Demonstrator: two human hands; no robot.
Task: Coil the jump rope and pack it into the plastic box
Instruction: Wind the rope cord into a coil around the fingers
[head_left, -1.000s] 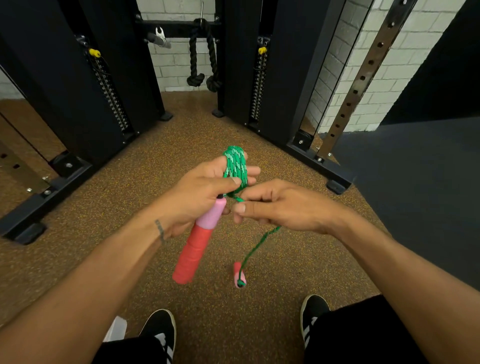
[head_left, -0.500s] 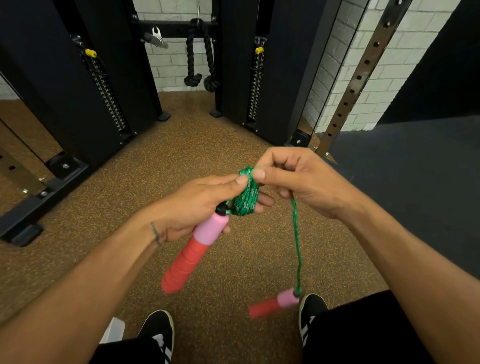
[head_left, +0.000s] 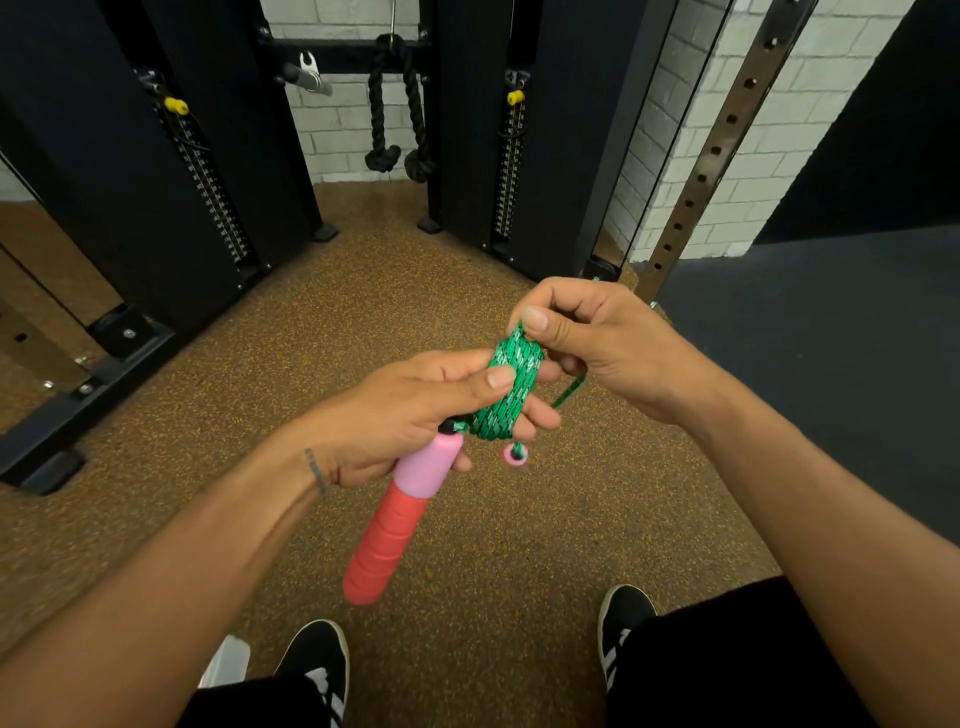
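Since half a second ago the loose handle (head_left: 515, 457) has risen close under the coil (head_left: 506, 387). Left hand (head_left: 410, 415) pinches the soft, light cord bundle and the near handle (head_left: 400, 514); right hand (head_left: 602, 348) nips its far end. Grip the windings, or they'll spring loose.

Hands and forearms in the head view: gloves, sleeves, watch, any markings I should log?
Both the left hand and the right hand are bare: no gloves, rings or watch show. The forearms are uncovered, with no sleeves in view. The only marking is a small dark tattoo, a short line across the left wrist. Fingernails are short and unpainted.
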